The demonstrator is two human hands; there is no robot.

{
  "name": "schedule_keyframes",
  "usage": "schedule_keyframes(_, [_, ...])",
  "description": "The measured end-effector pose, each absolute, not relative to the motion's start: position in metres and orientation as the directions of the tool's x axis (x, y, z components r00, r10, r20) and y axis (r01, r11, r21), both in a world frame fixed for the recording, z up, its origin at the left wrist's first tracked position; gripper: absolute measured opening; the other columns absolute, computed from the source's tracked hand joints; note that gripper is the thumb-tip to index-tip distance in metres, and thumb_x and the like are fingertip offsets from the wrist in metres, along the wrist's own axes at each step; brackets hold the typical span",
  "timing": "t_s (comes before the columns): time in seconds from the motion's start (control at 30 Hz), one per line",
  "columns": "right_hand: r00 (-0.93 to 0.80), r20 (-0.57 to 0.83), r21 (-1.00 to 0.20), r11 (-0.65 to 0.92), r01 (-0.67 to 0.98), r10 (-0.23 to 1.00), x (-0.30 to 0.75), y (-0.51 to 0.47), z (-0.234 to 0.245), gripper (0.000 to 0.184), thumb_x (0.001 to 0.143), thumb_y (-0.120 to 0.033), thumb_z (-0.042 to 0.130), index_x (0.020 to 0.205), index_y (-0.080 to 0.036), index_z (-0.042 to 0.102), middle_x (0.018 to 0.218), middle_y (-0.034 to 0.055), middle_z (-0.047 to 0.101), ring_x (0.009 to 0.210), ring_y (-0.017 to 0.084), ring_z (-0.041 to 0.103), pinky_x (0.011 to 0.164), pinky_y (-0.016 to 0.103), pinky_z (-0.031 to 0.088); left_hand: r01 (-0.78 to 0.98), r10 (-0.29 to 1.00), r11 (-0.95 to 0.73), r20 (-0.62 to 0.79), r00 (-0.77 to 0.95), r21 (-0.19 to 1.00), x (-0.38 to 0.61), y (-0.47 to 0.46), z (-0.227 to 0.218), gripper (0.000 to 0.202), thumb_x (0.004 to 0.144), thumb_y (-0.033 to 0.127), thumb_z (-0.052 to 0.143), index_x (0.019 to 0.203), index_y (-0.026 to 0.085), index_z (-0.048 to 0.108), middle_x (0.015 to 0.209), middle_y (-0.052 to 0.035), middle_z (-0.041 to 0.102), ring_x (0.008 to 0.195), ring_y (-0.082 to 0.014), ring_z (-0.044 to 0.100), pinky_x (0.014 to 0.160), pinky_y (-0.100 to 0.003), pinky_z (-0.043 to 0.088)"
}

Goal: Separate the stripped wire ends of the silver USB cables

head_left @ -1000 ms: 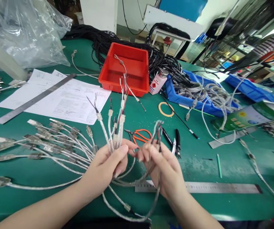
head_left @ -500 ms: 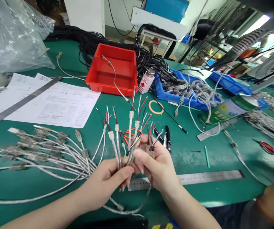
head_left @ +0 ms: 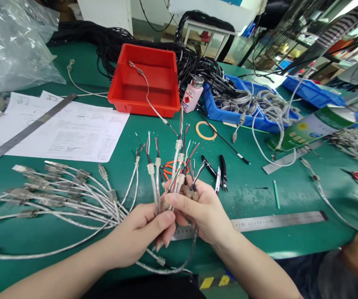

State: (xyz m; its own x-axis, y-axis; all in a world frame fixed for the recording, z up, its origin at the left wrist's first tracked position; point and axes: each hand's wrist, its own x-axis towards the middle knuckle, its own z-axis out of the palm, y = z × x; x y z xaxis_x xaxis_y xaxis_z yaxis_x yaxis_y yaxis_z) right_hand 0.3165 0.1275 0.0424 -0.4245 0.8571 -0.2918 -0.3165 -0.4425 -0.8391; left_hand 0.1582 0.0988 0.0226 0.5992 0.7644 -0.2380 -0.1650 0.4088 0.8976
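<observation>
My left hand (head_left: 137, 234) is closed round a bundle of clear-jacketed cables (head_left: 163, 170) whose stripped ends, with red, black and white wires, fan upward. My right hand (head_left: 202, 209) pinches a few more stripped cable ends (head_left: 191, 189) and presses them against the same bundle, so both hands meet over the green mat. The cables' other ends, metal USB plugs (head_left: 50, 182), spread out to the left on the table. One cable loops below my hands near the table edge.
A red tray (head_left: 125, 91) with one cable stands behind, a pink bottle (head_left: 192, 94) and blue bins of cables (head_left: 219, 112) to its right. Orange scissors (head_left: 168, 168), black cutters (head_left: 219, 172) and a steel ruler (head_left: 275, 220) lie near my hands. Papers with another ruler (head_left: 25, 131) lie left.
My right hand brought its few cable ends leftward and joined them to the bundle in my left hand. The view shifted, and the bundle now stands more upright.
</observation>
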Motion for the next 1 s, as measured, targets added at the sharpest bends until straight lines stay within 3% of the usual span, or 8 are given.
schedule_keyframes(0.13, [-0.462, -0.296, -0.822, -0.470, -0.323, 0.836, 0.314, 0.125, 0.038, 0.025, 0.082, -0.033, 0.075, 0.084, -0.019, 0.054, 0.043, -0.0095, 0.048, 0.032, 0.008, 0.044, 0.034, 0.017, 0.038, -0.230, 0.778, 0.460, -0.265, 0.569, 0.857, 0.163, 0.094, 0.019, 0.044, 0.093, 0.054, 0.051, 0.082, 0.014, 0.065, 0.072, -0.0045, 0.064, 0.061, -0.0130, 0.056, 0.061, -0.025, 0.047])
schedule_keyframes(0.23, [-0.422, -0.299, -0.820, -0.457, -0.345, 0.856, 0.314, 0.126, 0.037, 0.024, 0.082, -0.034, 0.075, 0.094, -0.019, 0.060, 0.050, -0.0070, 0.054, 0.038, 0.008, 0.048, 0.039, 0.019, 0.044, -0.235, 0.860, 0.430, -0.316, 0.400, 0.872, 0.163, 0.093, 0.016, 0.040, 0.094, 0.051, 0.051, 0.085, 0.015, 0.066, 0.079, -0.0041, 0.065, 0.072, -0.0148, 0.058, 0.073, -0.027, 0.049])
schedule_keyframes(0.37, [-0.383, -0.249, -0.857, -0.387, -0.341, 0.889, 0.316, 0.128, 0.039, 0.017, 0.084, -0.032, 0.073, 0.090, -0.016, 0.068, 0.068, -0.0017, 0.060, 0.048, 0.003, 0.040, 0.040, 0.013, 0.028, -0.262, 0.950, 0.310, -0.284, 0.132, 0.914, 0.157, 0.098, 0.015, 0.025, 0.093, 0.042, 0.057, 0.089, 0.020, 0.068, 0.084, -0.0008, 0.064, 0.083, -0.0139, 0.057, 0.082, -0.024, 0.047])
schedule_keyframes(0.47, [-0.430, -0.254, -0.848, -0.413, -0.333, 0.867, 0.317, 0.128, 0.040, 0.018, 0.087, -0.032, 0.071, 0.094, -0.017, 0.067, 0.071, 0.0003, 0.066, 0.045, 0.002, 0.034, 0.039, 0.015, 0.020, -0.376, 0.948, 0.317, -0.294, 0.120, 0.871, 0.156, 0.103, 0.021, 0.020, 0.089, 0.039, 0.065, 0.087, 0.020, 0.069, 0.072, 0.0009, 0.061, 0.067, -0.0098, 0.053, 0.064, -0.019, 0.045])
schedule_keyframes(0.57, [-0.424, -0.299, -0.838, -0.447, -0.313, 0.855, 0.315, 0.126, 0.039, 0.023, 0.080, -0.032, 0.078, 0.088, -0.016, 0.062, 0.069, 0.0006, 0.069, 0.042, 0.001, 0.032, 0.038, 0.016, 0.021, -0.498, 0.909, 0.414, -0.376, 0.180, 0.762, 0.157, 0.106, 0.029, 0.022, 0.080, 0.038, 0.075, 0.085, 0.018, 0.069, 0.056, 0.0049, 0.051, 0.045, -0.0035, 0.033, 0.043, -0.014, 0.028])
schedule_keyframes(0.7, [-0.389, -0.319, -0.858, -0.437, -0.269, 0.864, 0.313, 0.123, 0.037, 0.030, 0.074, -0.033, 0.082, 0.082, -0.017, 0.058, 0.063, -0.0028, 0.065, 0.040, 0.001, 0.030, 0.038, 0.017, 0.023, -0.545, 0.883, 0.465, -0.414, 0.222, 0.698, 0.156, 0.109, 0.035, 0.024, 0.072, 0.035, 0.083, 0.081, 0.017, 0.070, 0.048, 0.0088, 0.040, 0.042, -0.0014, 0.026, 0.040, -0.012, 0.022])
schedule_keyframes(0.87, [-0.354, -0.355, -0.883, -0.435, -0.177, 0.865, 0.312, 0.122, 0.035, 0.038, 0.068, -0.038, 0.086, 0.079, -0.016, 0.057, 0.057, -0.0050, 0.057, 0.041, 0.002, 0.033, 0.036, 0.017, 0.023, -0.521, 0.865, 0.500, -0.428, 0.262, 0.691, 0.155, 0.113, 0.032, 0.028, 0.069, 0.035, 0.085, 0.075, 0.016, 0.065, 0.050, 0.0075, 0.045, 0.041, -0.0008, 0.026, 0.039, -0.013, 0.020])
schedule_keyframes(1.0, [-0.338, -0.357, -0.888, -0.429, -0.166, 0.871, 0.311, 0.123, 0.033, 0.038, 0.069, -0.040, 0.084, 0.079, -0.017, 0.056, 0.059, -0.0032, 0.060, 0.040, 0.002, 0.034, 0.034, 0.015, 0.023, -0.479, 0.865, 0.501, -0.406, 0.295, 0.720, 0.154, 0.113, 0.030, 0.030, 0.076, 0.040, 0.078, 0.083, 0.017, 0.060, 0.053, 0.0077, 0.047, 0.043, -0.0017, 0.026, 0.039, -0.012, 0.021])
